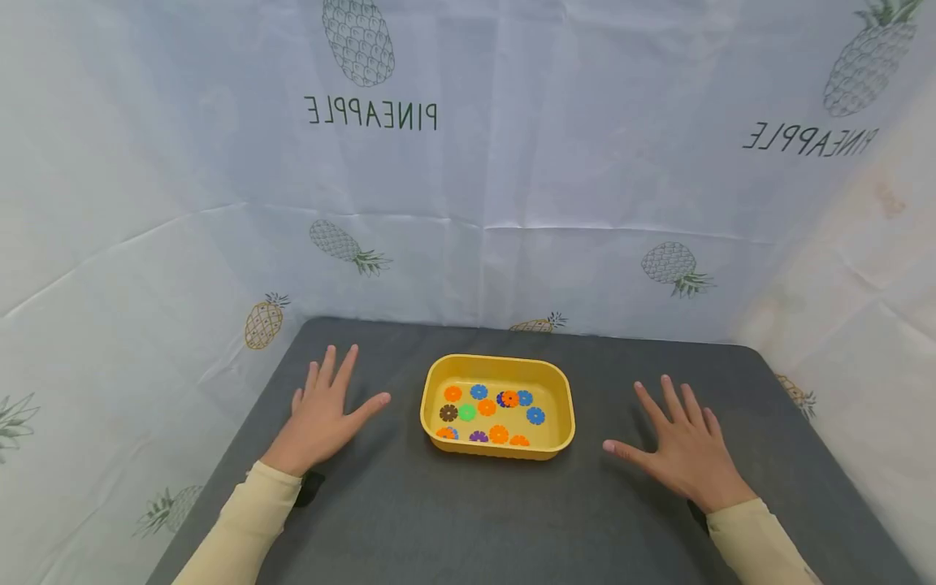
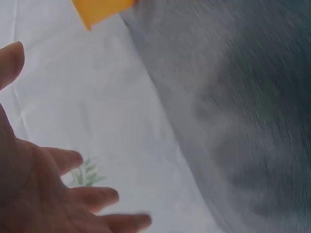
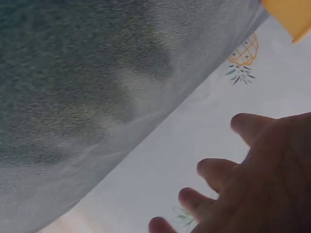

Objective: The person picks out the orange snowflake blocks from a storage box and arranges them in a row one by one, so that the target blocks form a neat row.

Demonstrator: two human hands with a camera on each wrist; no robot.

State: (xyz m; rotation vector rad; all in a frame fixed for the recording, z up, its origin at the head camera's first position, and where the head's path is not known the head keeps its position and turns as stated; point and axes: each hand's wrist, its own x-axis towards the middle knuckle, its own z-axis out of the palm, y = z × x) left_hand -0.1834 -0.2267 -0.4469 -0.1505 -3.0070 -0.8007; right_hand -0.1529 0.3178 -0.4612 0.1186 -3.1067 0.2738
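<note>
Left hand (image 1: pixel 318 418), right hand (image 1: pixel 687 455): fingers spread, holding nothing; yellow oblong plastic tub (image 1: pixel 497 370) looks light, stiff; grip its short ends; multicoloured notched plastic discs (image 1: pixel 487 408) could slide.

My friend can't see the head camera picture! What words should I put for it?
A yellow tray of small, round, notched pieces, in orange, blue, green, purple and brown, sits on a dark gray table. A left hand and a right hand, fingers spread, are on either side of it, holding nothing. Behind is a pale cloth printed with pineapples.
</note>
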